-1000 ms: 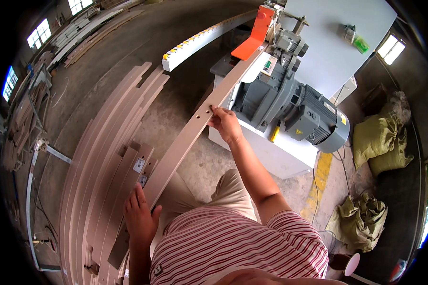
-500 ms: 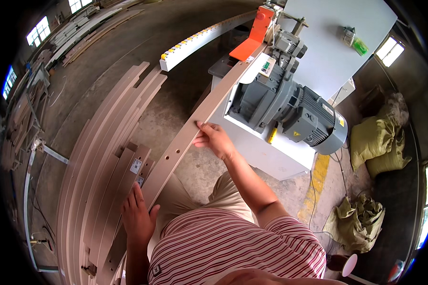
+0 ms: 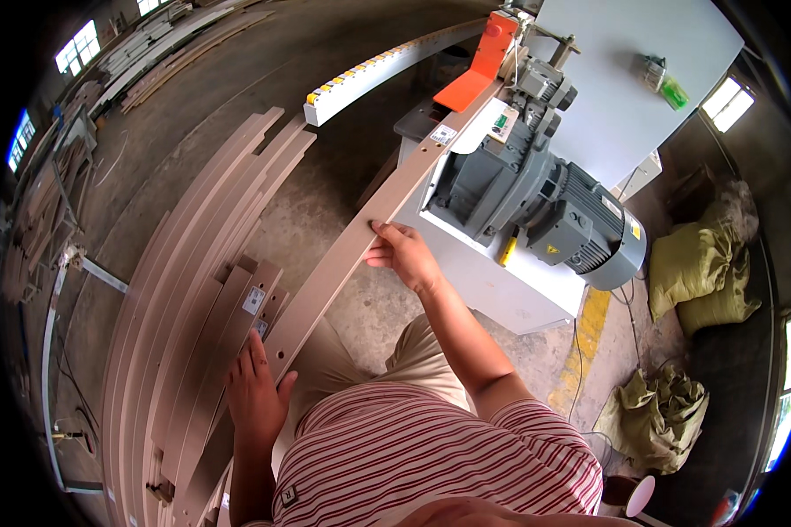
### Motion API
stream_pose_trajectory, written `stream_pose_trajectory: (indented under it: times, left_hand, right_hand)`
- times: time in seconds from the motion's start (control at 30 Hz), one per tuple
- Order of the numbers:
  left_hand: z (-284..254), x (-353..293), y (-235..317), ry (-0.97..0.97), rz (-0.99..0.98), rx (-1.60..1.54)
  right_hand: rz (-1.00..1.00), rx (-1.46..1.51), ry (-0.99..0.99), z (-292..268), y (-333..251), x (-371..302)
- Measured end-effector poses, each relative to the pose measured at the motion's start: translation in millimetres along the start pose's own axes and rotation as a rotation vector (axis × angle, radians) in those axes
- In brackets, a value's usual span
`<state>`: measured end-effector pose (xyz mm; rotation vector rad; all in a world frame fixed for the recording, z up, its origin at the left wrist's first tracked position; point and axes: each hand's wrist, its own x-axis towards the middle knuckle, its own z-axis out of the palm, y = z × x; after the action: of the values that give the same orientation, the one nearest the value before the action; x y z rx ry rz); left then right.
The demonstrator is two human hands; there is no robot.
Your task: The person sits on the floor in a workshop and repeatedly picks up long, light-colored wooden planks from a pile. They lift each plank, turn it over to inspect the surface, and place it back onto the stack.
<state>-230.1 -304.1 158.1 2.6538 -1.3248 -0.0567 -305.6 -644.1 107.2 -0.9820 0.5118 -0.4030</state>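
A long brown plank (image 3: 347, 255) slants from the machine down towards me. Two small holes and a white label mark its far part, and another hole shows near my left hand. My right hand (image 3: 406, 256) pinches the plank's right edge, thumb on the upper face and the other fingers curled at its side. Flat over the near part of the plank lies my left hand (image 3: 259, 386), fingers stretched and thumb apart. Its fingertips reach beside a labelled board (image 3: 253, 299). The plank's far end is hidden by an orange guard (image 3: 475, 79).
A grey motor with gearbox (image 3: 536, 206) sits on a white cabinet (image 3: 501, 294) at right. Left of me are stacked brown boards (image 3: 185, 263). A white roller rail (image 3: 351, 92) extends beyond. Yellowish sacks (image 3: 690, 272) rest at far right; a crumpled one (image 3: 659, 413) lies nearer.
The plank has slid towards me, away from the machine; its label and far holes now show clear of the guard. My hands keep nearly the same places, and the view has shifted slightly.
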Motion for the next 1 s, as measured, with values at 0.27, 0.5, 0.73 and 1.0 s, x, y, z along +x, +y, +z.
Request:
stream_pose_trajectory:
  times: [0.27, 0.5, 0.73, 1.0]
  left_hand:
    - [1, 0, -1, 0.011, -0.004, 0.018]
    - [1, 1, -1, -0.001, -0.010, -0.004]
    - [0, 3, 0, -0.019, 0.000, -0.023]
    - [-8, -31, -23, -0.122, -0.179, -0.164]
  right_hand:
    - [0.010, -0.006, 0.005, -1, 0, 1]
    - [0.013, 0.002, 0.007, 1, 0, -1]
    - [0.017, -0.007, 0.026, -4, 1, 2]
    - [0.020, -0.040, -0.004, 13, 2, 7]
